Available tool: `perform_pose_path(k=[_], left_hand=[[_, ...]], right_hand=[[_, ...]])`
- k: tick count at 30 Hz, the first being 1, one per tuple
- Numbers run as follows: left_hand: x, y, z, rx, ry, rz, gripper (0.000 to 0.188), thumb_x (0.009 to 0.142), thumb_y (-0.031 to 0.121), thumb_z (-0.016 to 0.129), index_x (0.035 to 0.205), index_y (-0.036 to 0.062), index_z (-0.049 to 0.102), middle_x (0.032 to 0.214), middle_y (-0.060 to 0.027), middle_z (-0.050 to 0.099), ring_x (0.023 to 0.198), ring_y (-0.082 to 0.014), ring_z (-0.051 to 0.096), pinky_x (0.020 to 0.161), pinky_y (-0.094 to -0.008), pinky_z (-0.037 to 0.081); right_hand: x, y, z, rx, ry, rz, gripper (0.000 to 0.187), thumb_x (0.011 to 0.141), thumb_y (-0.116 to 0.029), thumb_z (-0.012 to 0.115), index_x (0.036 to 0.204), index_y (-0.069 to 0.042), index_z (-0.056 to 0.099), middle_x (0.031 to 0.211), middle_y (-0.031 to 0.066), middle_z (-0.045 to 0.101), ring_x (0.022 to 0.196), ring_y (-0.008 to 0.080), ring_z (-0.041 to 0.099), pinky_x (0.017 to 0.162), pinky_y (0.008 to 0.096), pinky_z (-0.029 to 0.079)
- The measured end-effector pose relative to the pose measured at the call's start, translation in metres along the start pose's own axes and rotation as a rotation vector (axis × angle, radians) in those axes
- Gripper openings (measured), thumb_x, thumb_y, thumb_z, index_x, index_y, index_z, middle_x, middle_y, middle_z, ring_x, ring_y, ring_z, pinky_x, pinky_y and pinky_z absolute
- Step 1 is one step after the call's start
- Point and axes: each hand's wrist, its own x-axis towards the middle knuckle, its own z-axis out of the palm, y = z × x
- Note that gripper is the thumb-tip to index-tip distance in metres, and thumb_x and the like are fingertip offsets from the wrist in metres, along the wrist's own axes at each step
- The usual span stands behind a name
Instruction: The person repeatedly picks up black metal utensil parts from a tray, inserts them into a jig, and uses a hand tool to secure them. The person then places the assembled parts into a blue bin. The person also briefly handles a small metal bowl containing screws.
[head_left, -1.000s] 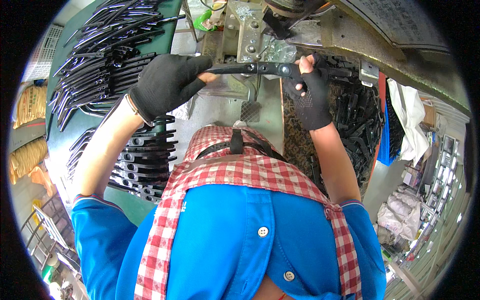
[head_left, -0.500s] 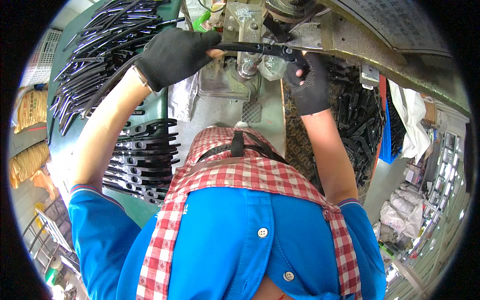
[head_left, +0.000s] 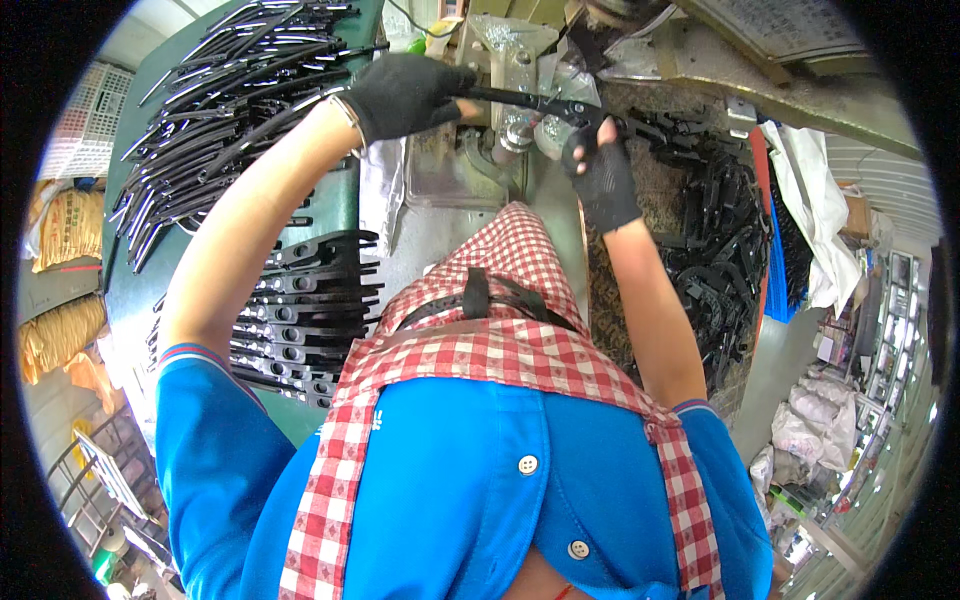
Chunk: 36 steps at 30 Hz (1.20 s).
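Observation:
A slim black tube with a hinged bracket at its right end [head_left: 515, 97] spans my two hands in front of the machine. My left hand [head_left: 405, 97], in a black glove with bare fingertips, is closed round the tube's left part. At the other end my right hand [head_left: 605, 178], gloved the same way, grips the bracket, its fingers curled and thumb up. Just below the tube is the machine's round metal post [head_left: 515, 132], with a clear plastic bag [head_left: 552, 137] beside it. The glove hides part of the bracket.
Black bent tubes [head_left: 240, 110] are heaped on the green table [head_left: 330, 205] at left. Nearer me lie stacked black parts with round holes [head_left: 310, 310]. Several black brackets [head_left: 715, 260] fill the right side. A heavy machine frame [head_left: 800, 125] overhangs the far right.
The hands have come closer together, still holding the tube and bracket. My right hand moved left and slightly nearer. The apron over my knee now covers the patterned plate on the floor.

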Motion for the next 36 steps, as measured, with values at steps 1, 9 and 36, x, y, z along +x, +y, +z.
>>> perform_pose_path(k=[1,9,36], left_hand=[[-0.002,0.01,-0.011,-0.026,-0.066,-0.051,0.035,0.086,0.036,0.057,0.111,0.012,0.06,0.079,-0.0169,0.063,0.072,-0.0352,0.063,0.063,-0.0429,0.05],[-0.01,0.0,-0.002,-0.018,-0.038,-0.09,0.028,0.084,0.034,0.059,0.105,0.0151,0.06,0.079,-0.0122,0.063,0.077,-0.0316,0.063,0.067,-0.0435,0.05],[-0.192,-0.004,-0.036,-0.225,-0.233,-0.343,0.032,0.082,0.019,0.06,0.112,0.0096,0.061,0.09,-0.0182,0.064,0.082,-0.036,0.062,0.071,-0.0414,0.05]], right_hand=[[-0.014,0.005,0.007,-0.111,0.035,-0.107,0.029,0.095,-0.035,0.048,0.095,-0.007,0.054,0.064,0.0034,0.048,0.055,0.0111,0.043,0.049,0.0232,0.031],[-0.011,0.008,-0.016,-0.561,0.322,-0.112,0.012,0.084,-0.01,0.063,0.093,-0.005,0.059,0.074,-0.0002,0.057,0.057,0.0076,0.051,0.049,0.0209,0.039],[0.074,0.011,-0.024,-2.007,0.165,-0.209,0.031,0.082,-0.034,0.053,0.101,-0.011,0.064,0.096,0.0191,0.063,0.094,0.0371,0.059,0.078,0.0449,0.047]])
